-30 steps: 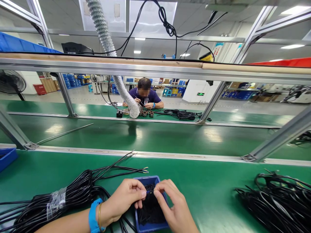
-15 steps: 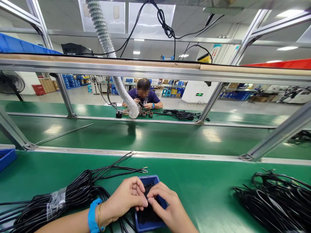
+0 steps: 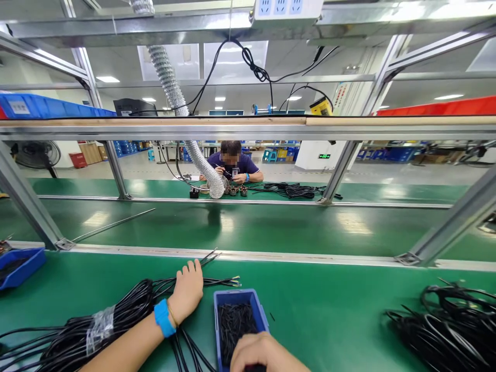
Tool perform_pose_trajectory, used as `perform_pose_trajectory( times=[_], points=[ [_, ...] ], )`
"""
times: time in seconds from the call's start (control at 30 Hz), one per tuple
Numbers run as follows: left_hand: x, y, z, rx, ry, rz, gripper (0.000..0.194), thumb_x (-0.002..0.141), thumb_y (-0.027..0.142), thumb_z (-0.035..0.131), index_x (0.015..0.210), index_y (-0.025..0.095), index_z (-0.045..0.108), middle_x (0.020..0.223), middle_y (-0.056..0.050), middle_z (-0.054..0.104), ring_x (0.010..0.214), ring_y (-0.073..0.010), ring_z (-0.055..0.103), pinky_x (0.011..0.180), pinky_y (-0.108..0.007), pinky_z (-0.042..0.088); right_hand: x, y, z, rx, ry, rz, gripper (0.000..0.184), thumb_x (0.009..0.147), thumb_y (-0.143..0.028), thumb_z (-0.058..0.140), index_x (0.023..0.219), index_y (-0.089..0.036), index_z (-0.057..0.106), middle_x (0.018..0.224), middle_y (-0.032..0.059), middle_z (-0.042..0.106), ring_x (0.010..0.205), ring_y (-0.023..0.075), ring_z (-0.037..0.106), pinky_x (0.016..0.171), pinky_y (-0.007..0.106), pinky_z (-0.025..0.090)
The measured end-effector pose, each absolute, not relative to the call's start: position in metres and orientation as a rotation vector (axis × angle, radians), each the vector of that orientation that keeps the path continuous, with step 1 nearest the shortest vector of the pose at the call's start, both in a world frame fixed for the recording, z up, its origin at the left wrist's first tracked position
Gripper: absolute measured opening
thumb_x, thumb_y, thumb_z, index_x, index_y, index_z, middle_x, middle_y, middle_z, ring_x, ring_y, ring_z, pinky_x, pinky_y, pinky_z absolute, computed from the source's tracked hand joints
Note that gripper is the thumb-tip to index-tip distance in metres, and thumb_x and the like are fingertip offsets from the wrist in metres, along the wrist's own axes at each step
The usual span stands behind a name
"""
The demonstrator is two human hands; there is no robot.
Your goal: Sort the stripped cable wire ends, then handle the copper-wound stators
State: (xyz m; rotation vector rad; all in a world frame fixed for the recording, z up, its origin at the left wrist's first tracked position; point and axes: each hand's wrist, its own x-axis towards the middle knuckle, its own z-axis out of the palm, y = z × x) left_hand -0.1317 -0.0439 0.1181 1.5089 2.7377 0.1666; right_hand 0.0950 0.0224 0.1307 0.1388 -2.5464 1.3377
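My left hand (image 3: 188,289) reaches forward and rests on the loose ends of a taped bundle of black cables (image 3: 96,323), fingers curled down over the wires. A blue wristband sits on that wrist. My right hand (image 3: 259,354) is at the bottom edge, knuckles up over the near end of a small blue tray (image 3: 236,297) filled with short black tube pieces; its fingers are curled under and hidden. The cable ends (image 3: 228,281) with bare coloured tips lie just beyond the tray.
A second heap of black cables (image 3: 445,325) lies at the right. Another blue bin (image 3: 19,263) stands at the far left. Metal frame posts (image 3: 445,227) and a conveyor (image 3: 248,227) cross ahead. Across it a person (image 3: 232,163) works beside a silver duct hose (image 3: 205,168).
My hands have parted: the left moved forward-left from the tray onto the cable ends, the right drew back toward me. The view tilted up slightly.
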Motion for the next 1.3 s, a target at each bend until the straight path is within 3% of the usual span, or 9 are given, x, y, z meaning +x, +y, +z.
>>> perform_pose_trajectory(
  times=[0.13,0.3,0.43,0.53,0.63,0.8,1.03,1.17,1.3],
  points=[
    [-0.143,-0.038,0.128,1.457,2.724,0.250,0.031,0.082,-0.002,0.046,0.105,0.000,0.065,0.096,-0.028,0.069,0.094,-0.0397,0.067,0.082,-0.047,0.046,0.090,0.024,0.132,-0.370,-2.565,1.010,0.019,0.090,-0.014,0.061,0.077,-0.022,0.073,0.079,0.0006,0.075,0.075,0.0176,0.070,0.071,0.027,0.053],
    [-0.151,-0.044,0.174,1.575,2.565,0.548,0.012,0.088,0.020,0.054,0.099,0.017,0.060,0.090,-0.007,0.069,0.085,-0.0235,0.064,0.073,-0.030,0.043,0.068,0.027,0.103,-0.493,-2.712,0.197,0.023,0.073,-0.011,0.079,0.095,-0.019,0.076,0.090,0.0071,0.076,0.086,0.0320,0.069,0.076,0.044,0.052],
    [-0.135,-0.050,0.192,1.774,1.820,0.658,0.038,0.068,0.038,0.083,0.093,0.022,0.057,0.083,0.005,0.064,0.072,-0.0140,0.057,0.061,-0.020,0.039,0.051,0.028,0.080,-0.455,-2.701,-0.070,0.025,0.060,-0.014,0.091,0.080,-0.020,0.077,0.077,0.0069,0.076,0.079,0.0303,0.068,0.071,0.040,0.049],
    [-0.124,-0.051,0.192,1.705,1.198,0.619,0.053,0.058,0.042,0.090,0.099,0.022,0.062,0.075,0.005,0.060,0.067,-0.0134,0.051,0.060,-0.022,0.037,0.049,0.030,0.074,-0.459,-2.694,-0.065,0.017,0.071,-0.010,0.084,0.069,-0.023,0.073,0.068,0.0022,0.074,0.069,0.0234,0.066,0.065,0.034,0.045],
    [-0.122,-0.048,0.184,1.474,0.989,0.673,0.052,0.063,0.042,0.088,0.105,0.021,0.067,0.077,0.002,0.062,0.066,-0.0141,0.053,0.065,-0.026,0.041,0.053,0.032,0.078,-0.506,-2.673,-0.037,0.017,0.073,-0.009,0.082,0.071,-0.023,0.072,0.071,0.0017,0.074,0.071,0.0236,0.066,0.065,0.034,0.045],
    [-0.114,-0.044,0.159,0.996,1.129,1.089,0.032,0.065,0.039,0.082,0.075,0.016,0.063,0.062,0.003,0.059,0.055,-0.0101,0.053,0.061,-0.024,0.042,0.065,0.034,0.091,-0.559,-2.621,0.086,0.017,0.079,-0.007,0.075,0.078,-0.022,0.069,0.080,0.0013,0.071,0.079,0.0236,0.065,0.068,0.032,0.049],
    [-0.076,-0.051,0.143,0.764,1.239,1.282,0.026,0.063,0.031,0.074,0.079,0.014,0.061,0.062,0.002,0.057,0.050,-0.0090,0.049,0.053,-0.023,0.039,0.073,0.034,0.085,-0.541,-2.375,0.439,0.024,0.102,-0.021,0.042,0.088,-0.025,0.060,0.086,0.0024,0.066,0.079,0.0218,0.061,0.065,0.030,0.048],
    [-0.068,-0.052,0.141,0.843,1.419,1.296,0.018,0.071,0.034,0.062,0.073,0.016,0.058,0.051,0.008,0.043,0.047,-0.0079,0.036,0.047,-0.023,0.027,0.079,0.034,0.094,-0.561,-2.213,0.640,0.026,0.105,-0.033,0.041,0.086,-0.025,0.058,0.081,0.0010,0.063,0.075,0.0188,0.060,0.067,0.027,0.048],
    [-0.069,-0.053,0.142,0.859,1.421,1.269,0.018,0.068,0.032,0.060,0.077,0.016,0.059,0.059,0.006,0.047,0.053,-0.0092,0.041,0.052,-0.023,0.032,0.083,0.033,0.108,-0.603,-2.036,0.788,0.029,0.104,-0.034,0.042,0.081,-0.024,0.056,0.075,-0.0007,0.059,0.068,0.0158,0.058,0.063,0.023,0.047]
  ],
)
